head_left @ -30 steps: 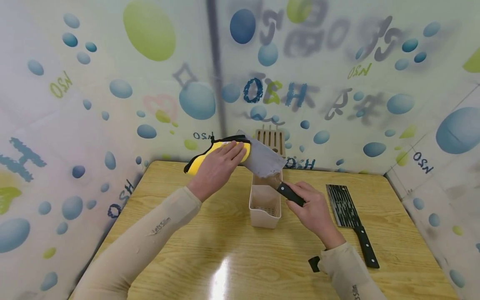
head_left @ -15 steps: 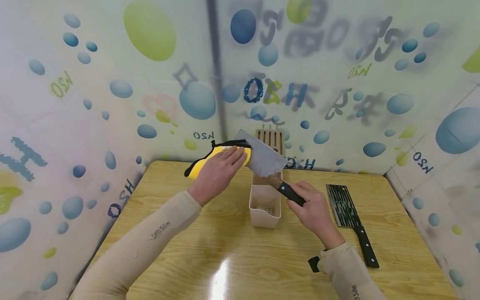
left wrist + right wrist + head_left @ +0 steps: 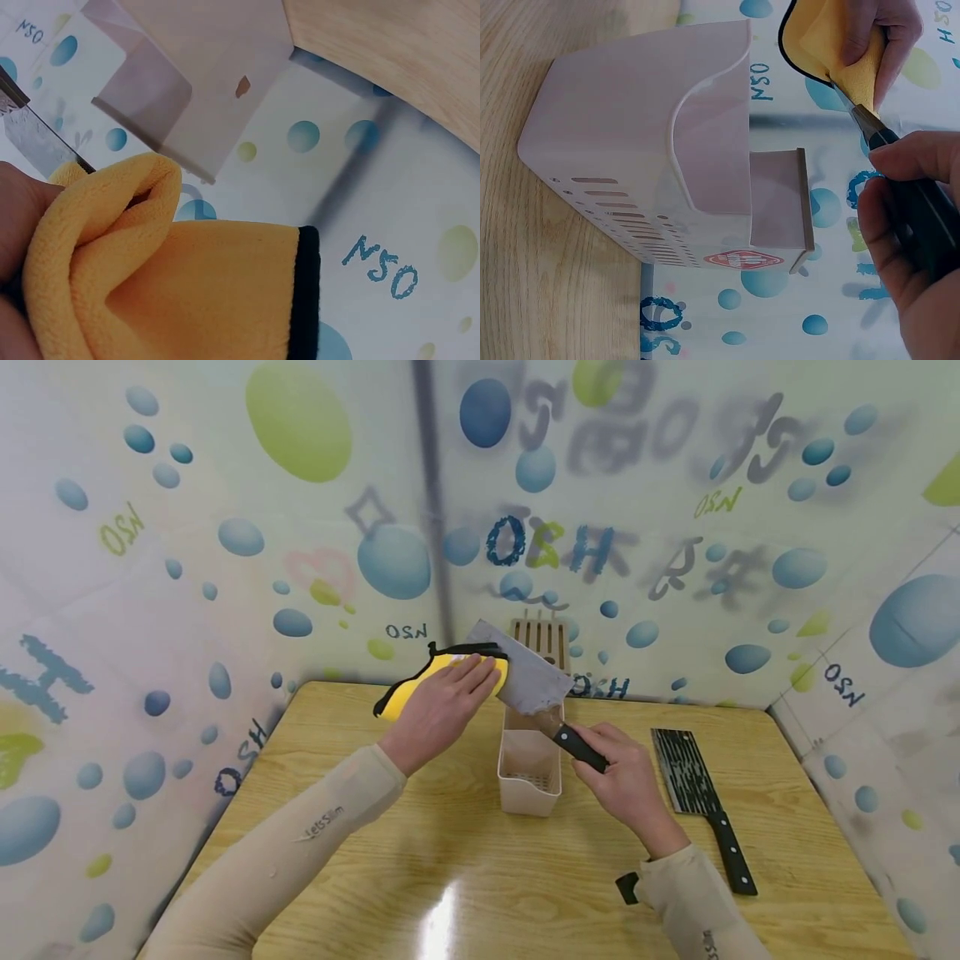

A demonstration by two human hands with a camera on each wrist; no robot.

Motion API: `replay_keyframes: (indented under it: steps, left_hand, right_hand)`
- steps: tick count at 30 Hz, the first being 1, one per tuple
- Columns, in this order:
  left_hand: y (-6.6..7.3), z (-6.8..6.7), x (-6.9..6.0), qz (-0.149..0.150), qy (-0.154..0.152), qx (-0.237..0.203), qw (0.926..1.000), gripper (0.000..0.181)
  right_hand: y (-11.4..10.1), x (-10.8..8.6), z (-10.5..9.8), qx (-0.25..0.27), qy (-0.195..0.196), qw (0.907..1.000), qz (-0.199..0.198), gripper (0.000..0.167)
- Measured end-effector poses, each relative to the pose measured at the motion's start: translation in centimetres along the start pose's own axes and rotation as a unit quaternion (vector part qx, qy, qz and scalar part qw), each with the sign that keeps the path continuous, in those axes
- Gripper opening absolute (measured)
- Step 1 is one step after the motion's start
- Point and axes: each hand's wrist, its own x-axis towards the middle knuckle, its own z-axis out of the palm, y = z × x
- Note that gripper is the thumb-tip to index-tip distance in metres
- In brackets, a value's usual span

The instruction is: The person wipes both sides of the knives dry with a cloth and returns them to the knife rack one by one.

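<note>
My right hand grips the black handle of a cleaver, whose broad grey blade points up and to the left above a pale holder. A yellow cloth with black edging lies under my left hand, which pinches it around the blade's far part. In the right wrist view the fingers of the left hand and thumb stand on either side of the folded cloth. The left wrist view shows the cloth bunched beside the blade.
The pale holder stands on the wooden table below the blade, with a slotted rack part at its back. A second cleaver with a dark striped blade lies at the right. Patterned walls surround the table's back and sides.
The left hand and cloth have moved slightly down and to the right along the blade. The right hand and its cleaver have stayed nearly still.
</note>
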Motion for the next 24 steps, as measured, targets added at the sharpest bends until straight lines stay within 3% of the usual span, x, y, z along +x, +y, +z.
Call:
replay_keyframes:
  steps: [18,24]
  left_hand:
    - [0.0,0.0,1.3,-0.011,-0.010,0.004,0.9999,0.048]
    - [0.3,-0.1,1.6,-0.005,0.001,-0.005,1.0000,0.048]
  right_hand:
    - [0.1,0.0,0.4,-0.012,-0.008,0.9995,-0.027,0.044]
    - [-0.1,0.0,0.4,-0.015,-0.012,0.9995,-0.025,0.044]
